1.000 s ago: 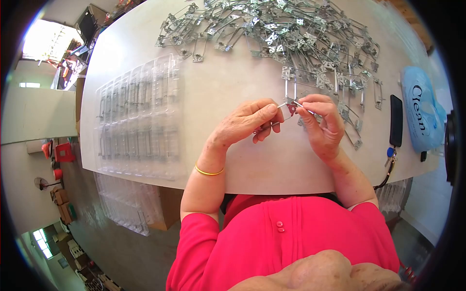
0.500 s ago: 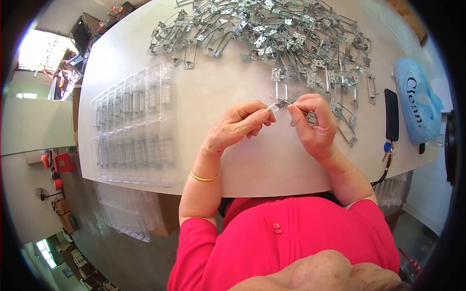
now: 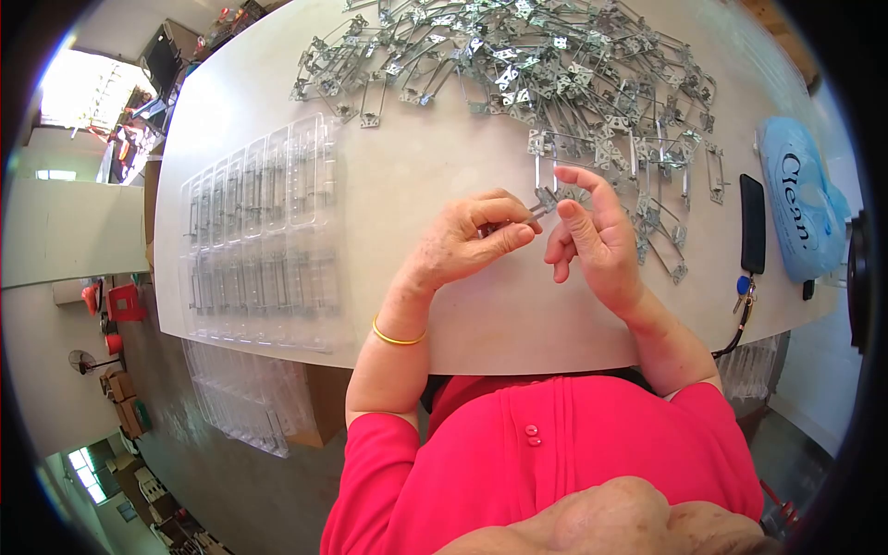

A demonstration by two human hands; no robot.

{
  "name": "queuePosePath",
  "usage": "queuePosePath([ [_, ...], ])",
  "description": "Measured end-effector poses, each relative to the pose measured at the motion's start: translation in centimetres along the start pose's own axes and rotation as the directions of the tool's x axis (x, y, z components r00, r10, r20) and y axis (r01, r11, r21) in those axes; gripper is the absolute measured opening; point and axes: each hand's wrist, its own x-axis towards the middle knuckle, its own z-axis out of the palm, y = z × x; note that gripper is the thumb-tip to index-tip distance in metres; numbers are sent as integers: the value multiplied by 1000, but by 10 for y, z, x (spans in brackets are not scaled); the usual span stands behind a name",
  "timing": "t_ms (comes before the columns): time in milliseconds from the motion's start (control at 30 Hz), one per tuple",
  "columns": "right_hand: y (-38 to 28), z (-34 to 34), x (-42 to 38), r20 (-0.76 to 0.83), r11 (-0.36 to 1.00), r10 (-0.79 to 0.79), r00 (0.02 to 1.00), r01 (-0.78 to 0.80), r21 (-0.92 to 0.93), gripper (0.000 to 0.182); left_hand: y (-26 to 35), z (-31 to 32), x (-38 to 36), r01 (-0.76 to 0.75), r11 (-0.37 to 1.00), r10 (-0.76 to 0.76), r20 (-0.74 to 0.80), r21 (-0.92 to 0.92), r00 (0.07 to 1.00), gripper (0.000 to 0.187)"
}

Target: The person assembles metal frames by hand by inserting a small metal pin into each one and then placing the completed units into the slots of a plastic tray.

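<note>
My left hand pinches a small metal bracket between thumb and fingers, and the bracket's end sticks out to the right. Just right of it, my right hand has its index finger and thumb apart, with nothing visibly held. The other fingers of that hand are curled. A large pile of similar metal brackets spreads over the far part of the table, and some lie close beyond my right hand.
Clear plastic trays with metal parts in their slots lie on the table at the left. At the right are a black phone-like case, keys and a blue "Clean" pack. More plastic trays sit below the left edge.
The fingers of my right hand have come off the metal piece and spread. My left hand still holds it, now turned a little. The whole view has shifted slightly.
</note>
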Motion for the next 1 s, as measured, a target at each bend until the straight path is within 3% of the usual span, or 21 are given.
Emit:
queuePosePath([
  [100,-1,-4,3,95,996,82,992,-85,25,35,0,1,0,33,999,-33,55,-7,998,20],
  [233,3,-5,4,93,993,108,990,-104,-48,29,-4,2,-1,47,998,-48,41,31,998,18],
  [333,8,-5,4,49,987,78,996,-70,-148,22,-4,3,0,-18,996,16,23,84,1000,16],
  [400,15,-3,4,-38,963,-96,995,83,-257,13,-3,5,0,-44,994,42,21,100,999,15],
  [433,16,-4,5,-38,963,-92,995,80,-257,13,-2,4,-1,-49,987,46,24,155,999,15],
  [500,18,-7,7,-28,754,-309,951,227,-617,8,1,3,-1,-52,976,47,26,210,999,16],
  [700,9,-5,3,6,560,-411,912,257,-788,12,0,3,-1,-76,974,58,88,215,994,15],
  [733,8,-4,3,7,560,-411,912,258,-788,12,-2,2,-1,-101,977,81,109,188,991,15],
  [800,6,-3,1,-38,696,-355,934,236,-678,14,-4,2,-1,-120,980,100,131,156,986,14],
  [1000,2,-5,0,-15,788,-262,965,205,-580,16,-1,-2,-2,-126,983,99,194,134,976,13],
])
